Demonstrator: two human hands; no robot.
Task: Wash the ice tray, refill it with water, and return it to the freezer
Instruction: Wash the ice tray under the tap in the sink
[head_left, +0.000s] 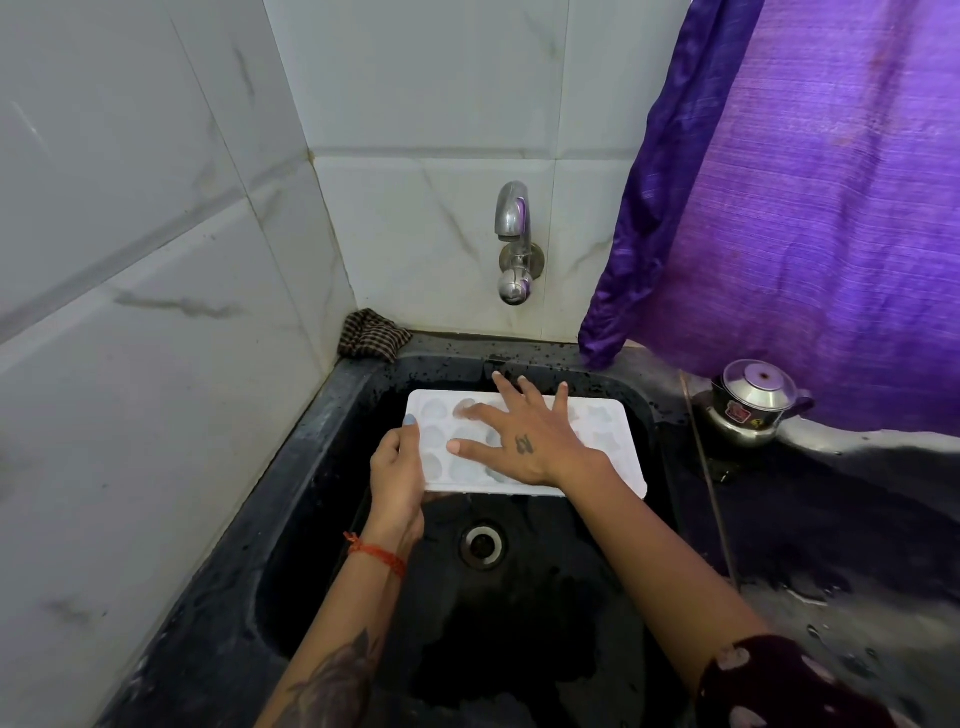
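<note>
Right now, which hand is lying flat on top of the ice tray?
The right hand, fingers spread flat across the ice tray. The left hand only grips its left edge.

Open basin room below and in front of the ice tray (613, 447), drain (483, 544) area clear for approach from the near side. Tap (511, 234) overhangs the back rim above the tray; tiled wall (156, 312) closes the left, with a checked cloth (371, 335) in the back-left corner. Right side crowded by purple curtain (810, 208) and a lidded steel pot (753, 402) on the wet counter.
</note>
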